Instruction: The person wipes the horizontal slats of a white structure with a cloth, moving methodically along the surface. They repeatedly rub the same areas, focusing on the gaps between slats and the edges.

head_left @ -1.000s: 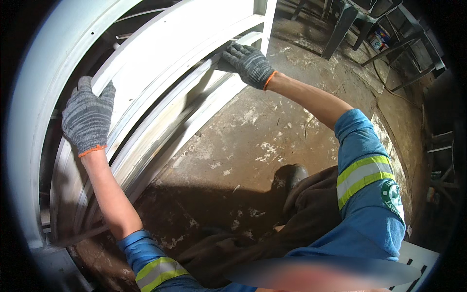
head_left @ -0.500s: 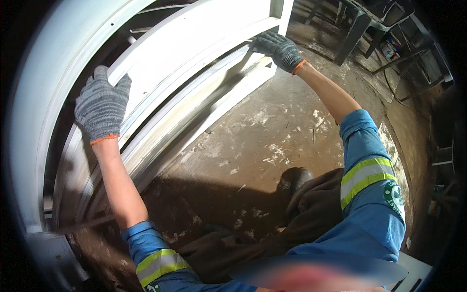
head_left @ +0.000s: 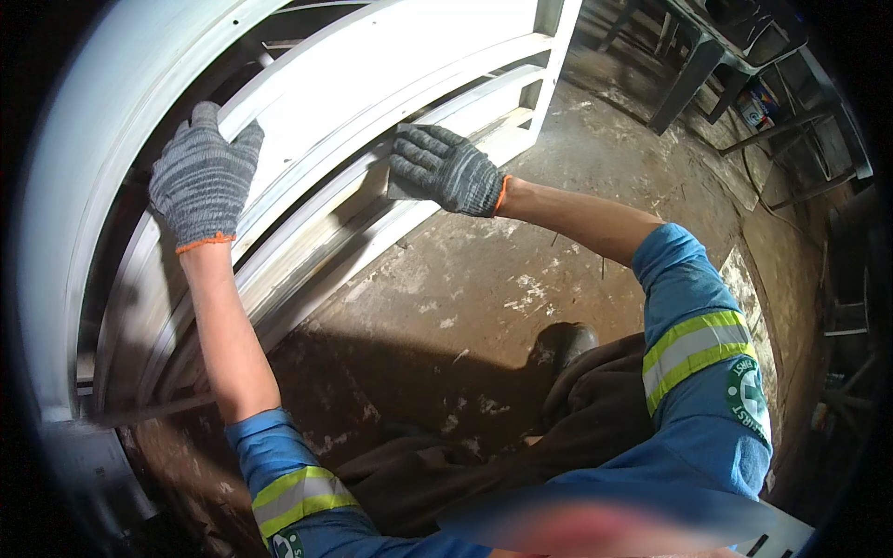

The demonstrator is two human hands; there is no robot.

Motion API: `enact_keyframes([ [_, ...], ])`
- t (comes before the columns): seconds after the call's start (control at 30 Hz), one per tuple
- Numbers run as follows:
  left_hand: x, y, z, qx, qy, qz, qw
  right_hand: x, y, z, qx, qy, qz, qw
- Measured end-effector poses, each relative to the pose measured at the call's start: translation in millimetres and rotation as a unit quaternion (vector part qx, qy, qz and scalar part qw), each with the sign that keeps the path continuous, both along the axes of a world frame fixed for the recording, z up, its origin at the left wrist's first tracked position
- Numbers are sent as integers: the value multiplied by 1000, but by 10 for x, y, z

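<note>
A white metal door-like frame (head_left: pixel 372 56) with raised rails leans in front of me at the left. My left hand (head_left: pixel 206 177), in a grey knitted glove with an orange cuff, is closed round its upper edge, thumb on the near face. My right hand (head_left: pixel 446 169), gloved alike, presses a thin grey sheet of sandpaper (head_left: pixel 402 184) onto the lower rails. Its fingers lie close together over the sheet, which shows only in part under the palm. Dull smudges mark the rails below my hands.
A larger white curved frame (head_left: pixel 56 232) stands at the far left. Dark plastic chairs (head_left: pixel 693 70) are at the back right, near a small colourful container (head_left: pixel 755 107) and a cable (head_left: pixel 753 172). The brown floor (head_left: pixel 521 251) has pale paint spots. My boot (head_left: pixel 567 344) is below.
My right hand has slid left and toward me along the rails with the sheet, away from the frame's far right end. My left hand keeps its grip, and the frame shifts slightly in view.
</note>
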State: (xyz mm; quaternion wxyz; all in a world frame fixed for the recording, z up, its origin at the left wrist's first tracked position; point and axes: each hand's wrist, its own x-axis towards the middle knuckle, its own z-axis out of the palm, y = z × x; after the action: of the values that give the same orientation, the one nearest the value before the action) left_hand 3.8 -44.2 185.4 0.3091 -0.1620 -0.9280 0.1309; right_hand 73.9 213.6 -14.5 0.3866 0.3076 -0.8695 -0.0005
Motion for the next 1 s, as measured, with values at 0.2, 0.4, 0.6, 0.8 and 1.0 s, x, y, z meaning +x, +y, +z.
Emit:
enact_keyframes([
  [0.2, 12, -18, -17, 9, 3, -2, 1000, -12, 145, 18, -17, 51, -14, 998],
  [0.4, -30, -16, -87, 30, 16, -26, 999, -49, 575, -40, -7, 54, -68, 996],
  [0.6, 42, -46, -13, 22, -5, -1, 1000, -114, 649, -31, -30, 22, -102, 994],
  [0.8, 26, -4, -47, 16, 3, 9, 1000, -277, 1222, -179, 44, -10, -191, 980],
  [1.0, 27, 9, -27, 17, -11, 1, 1000, -283, 1797, -191, -15, -73, -292, 953],
])
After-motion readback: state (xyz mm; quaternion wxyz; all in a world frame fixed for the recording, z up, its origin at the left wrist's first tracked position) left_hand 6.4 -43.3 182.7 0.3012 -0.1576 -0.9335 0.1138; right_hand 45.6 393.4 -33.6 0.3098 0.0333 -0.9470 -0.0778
